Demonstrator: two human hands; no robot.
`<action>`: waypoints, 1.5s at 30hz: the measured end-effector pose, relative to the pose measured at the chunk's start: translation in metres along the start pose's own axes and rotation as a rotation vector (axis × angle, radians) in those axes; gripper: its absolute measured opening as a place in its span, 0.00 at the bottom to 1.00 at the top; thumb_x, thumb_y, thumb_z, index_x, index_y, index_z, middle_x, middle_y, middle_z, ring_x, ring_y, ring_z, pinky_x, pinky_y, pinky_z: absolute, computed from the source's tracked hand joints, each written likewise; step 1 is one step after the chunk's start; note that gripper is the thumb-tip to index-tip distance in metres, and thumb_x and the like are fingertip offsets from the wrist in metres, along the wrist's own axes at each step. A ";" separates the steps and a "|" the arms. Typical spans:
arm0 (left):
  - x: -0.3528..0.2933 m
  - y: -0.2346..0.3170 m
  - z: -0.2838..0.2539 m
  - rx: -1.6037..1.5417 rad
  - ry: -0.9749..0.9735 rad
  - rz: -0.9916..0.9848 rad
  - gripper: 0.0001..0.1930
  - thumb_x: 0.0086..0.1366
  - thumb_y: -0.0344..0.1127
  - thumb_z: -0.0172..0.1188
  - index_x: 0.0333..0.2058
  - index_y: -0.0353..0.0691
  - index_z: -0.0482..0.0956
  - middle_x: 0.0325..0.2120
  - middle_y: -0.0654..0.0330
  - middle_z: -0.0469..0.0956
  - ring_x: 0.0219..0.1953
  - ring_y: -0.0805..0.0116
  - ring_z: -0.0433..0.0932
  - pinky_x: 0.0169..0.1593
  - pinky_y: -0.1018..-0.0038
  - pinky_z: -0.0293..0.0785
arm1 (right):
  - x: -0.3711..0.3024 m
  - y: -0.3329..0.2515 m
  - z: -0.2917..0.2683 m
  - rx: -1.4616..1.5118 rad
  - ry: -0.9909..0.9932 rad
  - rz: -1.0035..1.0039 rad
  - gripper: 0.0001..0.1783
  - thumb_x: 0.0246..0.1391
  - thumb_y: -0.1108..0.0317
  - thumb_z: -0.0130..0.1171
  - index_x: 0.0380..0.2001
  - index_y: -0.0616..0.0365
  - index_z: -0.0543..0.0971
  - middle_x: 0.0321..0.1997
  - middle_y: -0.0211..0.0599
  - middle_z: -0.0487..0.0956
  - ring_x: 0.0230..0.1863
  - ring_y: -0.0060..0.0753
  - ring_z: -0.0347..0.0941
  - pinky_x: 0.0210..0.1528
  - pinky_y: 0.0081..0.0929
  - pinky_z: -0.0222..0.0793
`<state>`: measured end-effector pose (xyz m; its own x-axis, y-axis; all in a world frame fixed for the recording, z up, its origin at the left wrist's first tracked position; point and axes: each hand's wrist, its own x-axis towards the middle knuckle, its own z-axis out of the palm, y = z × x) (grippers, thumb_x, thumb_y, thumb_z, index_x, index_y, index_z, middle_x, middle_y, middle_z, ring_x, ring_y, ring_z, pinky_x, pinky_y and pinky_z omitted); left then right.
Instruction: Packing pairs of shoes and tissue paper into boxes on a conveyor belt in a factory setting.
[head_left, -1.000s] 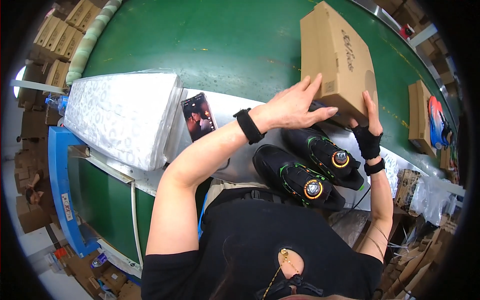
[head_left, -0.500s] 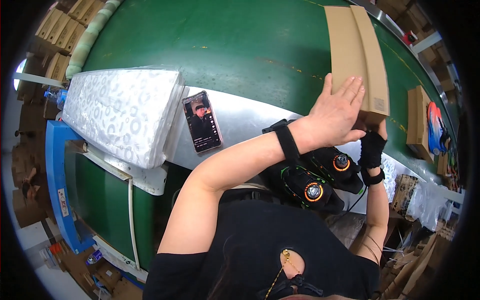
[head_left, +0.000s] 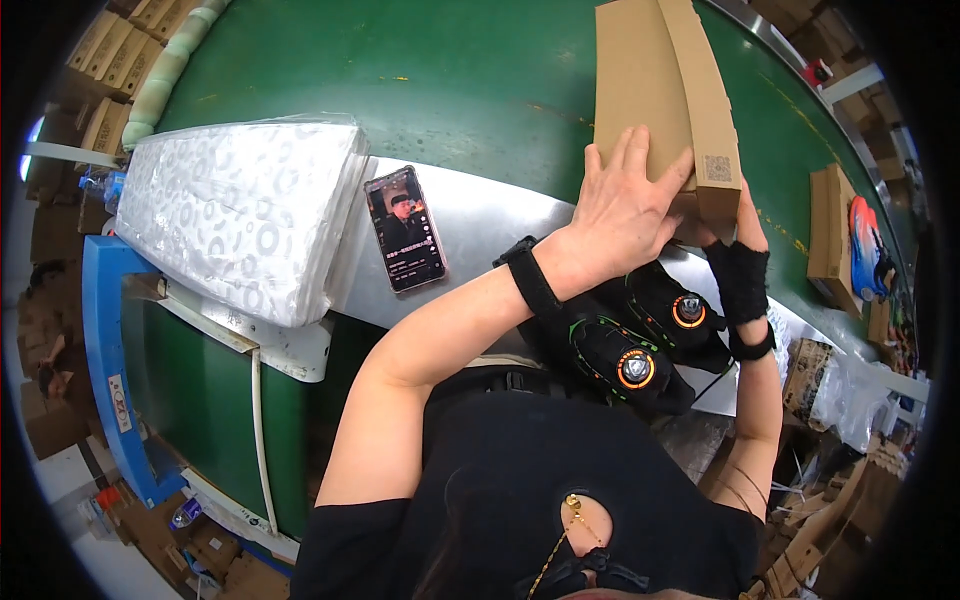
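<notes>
A long brown cardboard box [head_left: 645,75] lies on the green surface, its near end toward me. My left hand [head_left: 625,205] rests on the box near that end, fingers spread over the cardboard. At the near right corner my right hand [head_left: 740,270], in a black fingerless glove, grips the box, fingers up along its side; its thumb is largely hidden. Close below both hands, against my body, sits a pair of black shoes [head_left: 610,350] with green trim and round dials ringed in orange.
A phone [head_left: 405,230] with a lit screen lies on the metal strip [head_left: 490,205]. Left of it is a plastic-wrapped stack of patterned white sheets [head_left: 240,215], above a blue frame [head_left: 110,370]. At right, an open carton [head_left: 830,235] stands beside colourful shoes [head_left: 868,245].
The box has shifted left and slightly toward me. My left hand has moved left with it, from flat on the top to nearer the left side; my right hand stays at the near end.
</notes>
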<state>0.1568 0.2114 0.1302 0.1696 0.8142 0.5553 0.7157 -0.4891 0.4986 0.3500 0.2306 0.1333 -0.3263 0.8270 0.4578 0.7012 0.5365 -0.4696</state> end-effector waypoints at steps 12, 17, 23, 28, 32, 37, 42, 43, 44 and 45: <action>-0.034 -0.058 0.005 -0.003 -0.520 -0.381 0.19 0.53 0.42 0.57 0.35 0.31 0.66 0.26 0.39 0.73 0.32 0.43 0.73 0.35 0.57 0.71 | -0.060 0.144 -0.079 1.165 0.591 0.888 0.22 0.54 0.55 0.47 0.48 0.55 0.67 0.46 0.39 0.71 0.46 0.40 0.68 0.50 0.44 0.62; -0.029 -0.059 0.011 0.016 -0.555 -0.350 0.20 0.54 0.41 0.56 0.38 0.29 0.65 0.28 0.38 0.73 0.33 0.43 0.73 0.36 0.57 0.71 | -0.185 0.207 -0.105 -0.269 0.015 0.894 0.30 0.48 0.46 0.52 0.44 0.61 0.70 0.29 0.41 0.75 0.19 0.26 0.73 0.22 0.21 0.65; -0.043 -0.049 -0.007 0.097 -0.348 -0.180 0.32 0.55 0.40 0.56 0.54 0.32 0.56 0.37 0.42 0.71 0.38 0.47 0.73 0.40 0.60 0.70 | -0.245 0.176 -0.066 -0.751 -0.072 0.898 0.24 0.48 0.57 0.54 0.46 0.59 0.68 0.36 0.53 0.71 0.42 0.52 0.67 0.44 0.42 0.62; -0.063 -0.087 -0.084 -0.189 -0.097 -0.226 0.20 0.57 0.34 0.53 0.48 0.34 0.66 0.40 0.50 0.72 0.39 0.64 0.74 0.41 0.73 0.71 | -0.270 0.190 -0.061 -0.692 0.020 0.708 0.12 0.48 0.66 0.53 0.36 0.59 0.71 0.31 0.47 0.71 0.35 0.52 0.67 0.38 0.40 0.63; -0.098 -0.135 -0.181 -0.136 0.072 -0.604 0.11 0.58 0.27 0.48 0.40 0.31 0.71 0.34 0.49 0.74 0.35 0.61 0.74 0.40 0.75 0.69 | -0.245 0.166 -0.072 -0.745 0.061 0.670 0.12 0.48 0.67 0.53 0.36 0.60 0.72 0.35 0.49 0.71 0.38 0.49 0.68 0.41 0.38 0.62; -0.197 -0.217 -0.269 0.596 -0.106 -0.653 0.13 0.58 0.29 0.49 0.39 0.27 0.70 0.36 0.43 0.72 0.41 0.53 0.72 0.46 0.67 0.66 | -0.235 0.168 -0.069 -0.610 0.078 0.669 0.15 0.48 0.66 0.53 0.40 0.62 0.74 0.42 0.48 0.71 0.45 0.46 0.67 0.48 0.32 0.61; -0.230 -0.217 -0.273 0.607 -0.251 -0.913 0.35 0.54 0.50 0.55 0.52 0.26 0.59 0.55 0.38 0.54 0.59 0.49 0.53 0.58 0.65 0.52 | -0.229 0.166 -0.071 -0.688 0.228 0.485 0.10 0.49 0.68 0.52 0.34 0.63 0.74 0.39 0.46 0.72 0.43 0.45 0.68 0.47 0.32 0.61; -0.229 -0.215 -0.273 0.605 -0.251 -0.914 0.35 0.54 0.50 0.55 0.52 0.26 0.59 0.55 0.38 0.54 0.59 0.49 0.53 0.58 0.65 0.52 | -0.228 0.167 -0.072 -0.679 0.311 0.409 0.11 0.51 0.66 0.52 0.34 0.63 0.73 0.36 0.41 0.73 0.39 0.37 0.69 0.44 0.29 0.62; -0.229 -0.214 -0.273 0.602 -0.300 -0.951 0.40 0.53 0.55 0.55 0.54 0.28 0.56 0.57 0.40 0.50 0.60 0.50 0.49 0.58 0.61 0.50 | -0.226 0.168 -0.075 -0.681 0.310 0.408 0.11 0.51 0.66 0.52 0.34 0.63 0.73 0.36 0.41 0.73 0.39 0.37 0.69 0.44 0.29 0.62; -0.227 -0.212 -0.273 0.601 -0.349 -0.985 0.45 0.51 0.60 0.55 0.57 0.31 0.52 0.59 0.42 0.46 0.62 0.51 0.45 0.59 0.56 0.47 | -0.220 0.165 -0.079 -0.459 0.415 0.577 0.11 0.52 0.65 0.51 0.34 0.62 0.73 0.34 0.36 0.73 0.35 0.31 0.68 0.41 0.25 0.62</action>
<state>-0.2184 0.0451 0.0797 -0.5194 0.8420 -0.1455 0.8261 0.5383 0.1665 0.5875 0.1237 0.0153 0.3584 0.7740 0.5220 0.9034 -0.1466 -0.4030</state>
